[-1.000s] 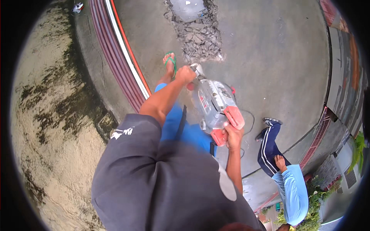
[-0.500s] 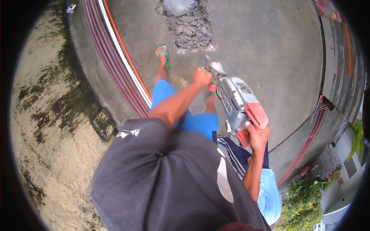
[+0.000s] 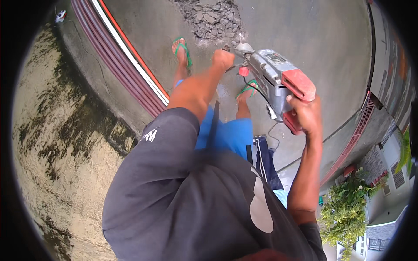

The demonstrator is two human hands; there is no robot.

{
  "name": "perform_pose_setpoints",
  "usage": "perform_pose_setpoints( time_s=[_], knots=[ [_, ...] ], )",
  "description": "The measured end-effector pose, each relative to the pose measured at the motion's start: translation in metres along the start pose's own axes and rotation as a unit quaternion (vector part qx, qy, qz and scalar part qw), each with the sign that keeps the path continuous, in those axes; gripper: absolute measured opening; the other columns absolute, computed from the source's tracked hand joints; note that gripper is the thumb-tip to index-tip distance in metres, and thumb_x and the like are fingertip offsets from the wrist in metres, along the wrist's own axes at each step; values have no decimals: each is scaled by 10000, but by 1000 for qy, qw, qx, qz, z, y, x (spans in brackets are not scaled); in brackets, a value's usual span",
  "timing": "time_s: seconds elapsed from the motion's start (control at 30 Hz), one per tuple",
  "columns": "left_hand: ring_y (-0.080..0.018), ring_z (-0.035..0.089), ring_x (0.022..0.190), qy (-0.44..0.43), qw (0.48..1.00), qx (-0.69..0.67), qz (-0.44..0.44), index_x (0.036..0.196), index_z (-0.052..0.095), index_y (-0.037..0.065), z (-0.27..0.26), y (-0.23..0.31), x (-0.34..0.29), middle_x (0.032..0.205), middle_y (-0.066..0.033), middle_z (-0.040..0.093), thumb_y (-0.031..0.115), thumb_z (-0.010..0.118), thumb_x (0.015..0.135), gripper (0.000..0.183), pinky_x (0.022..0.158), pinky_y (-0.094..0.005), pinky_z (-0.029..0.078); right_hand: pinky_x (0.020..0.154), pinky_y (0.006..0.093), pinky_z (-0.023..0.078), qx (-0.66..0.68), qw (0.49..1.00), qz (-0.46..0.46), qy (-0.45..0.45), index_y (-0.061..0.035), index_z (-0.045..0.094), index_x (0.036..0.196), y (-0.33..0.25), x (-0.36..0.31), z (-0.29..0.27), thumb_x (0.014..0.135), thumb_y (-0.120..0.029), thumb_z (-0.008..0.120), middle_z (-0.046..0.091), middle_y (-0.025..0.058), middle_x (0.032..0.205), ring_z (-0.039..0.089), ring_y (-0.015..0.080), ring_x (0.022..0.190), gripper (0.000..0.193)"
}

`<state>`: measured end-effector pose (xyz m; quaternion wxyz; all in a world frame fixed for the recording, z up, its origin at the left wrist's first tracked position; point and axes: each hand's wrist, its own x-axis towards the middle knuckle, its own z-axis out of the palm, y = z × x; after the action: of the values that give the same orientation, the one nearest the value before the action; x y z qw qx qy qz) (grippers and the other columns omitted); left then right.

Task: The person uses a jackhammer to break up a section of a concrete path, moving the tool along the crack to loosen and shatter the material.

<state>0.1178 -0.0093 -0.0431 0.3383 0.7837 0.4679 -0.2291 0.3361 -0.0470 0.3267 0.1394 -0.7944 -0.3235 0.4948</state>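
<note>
Since the earlier frame, the grey demolition hammer (image 3: 271,71) has been swinging away to the right and farther out, so that your right sandal (image 3: 249,88), partly hidden behind it then, is now showing clearly. Your right hand (image 3: 308,112) has been travelling with it, and the patch of rubble (image 3: 216,19) is now sitting higher and partly out of view.

You are clenching your left hand (image 3: 223,59) on the side handle, near the tool's nose, while your right hand is grasping the red rear handle (image 3: 300,85). You are probably spacing your hands this way because the body is long and heavy-looking: one is steering the front, the other bearing the back. Your feet are standing apart, likely for balance.

The hammer is hanging over the concrete ground (image 3: 344,69), right of your feet and nearer than the rubble. Its long axis is running diagonally from the near right to the far left, with the nose pointing toward the rubble. The bit is not showing clearly, so you cannot tell whether its tip is touching anything.
</note>
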Motion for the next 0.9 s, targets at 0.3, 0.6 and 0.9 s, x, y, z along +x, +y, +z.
perform_pose_setpoints(
  time_s=[0.3, 0.6, 0.9],
  knots=[
    [-366, 692, 1117, -40, 998, -45, -28, 1075, 771, 43, 0, -49, 38, 1207, -219, 704, 264, 531, 867, 387, 969, -413, 545, 625, 358, 525, -66, 994, 83, 33, 44, 697, 919, -6, 28, 49, 801, -138, 725, 712, 119, 801, 665, 169, 673, 219],
    [-403, 711, 1035, 88, 884, -396, -231, 1031, 746, -1, 19, -69, 48, 1052, -265, 728, 223, 636, 748, 378, 910, -452, 565, 599, 298, 525, 44, 996, -4, 79, 31, 700, 1046, 38, 20, 102, 808, -84, 756, 694, 52, 850, 620, 114, 670, 270],
    [-424, 699, 1042, 48, 910, -360, -197, 1095, 723, 16, 40, -25, 36, 1066, -276, 718, 213, 650, 731, 420, 914, -460, 561, 611, 288, 524, 164, 971, 25, 170, 16, 694, 1074, 218, -23, 148, 822, -67, 758, 680, 43, 818, 617, 109, 657, 273]
  ],
)
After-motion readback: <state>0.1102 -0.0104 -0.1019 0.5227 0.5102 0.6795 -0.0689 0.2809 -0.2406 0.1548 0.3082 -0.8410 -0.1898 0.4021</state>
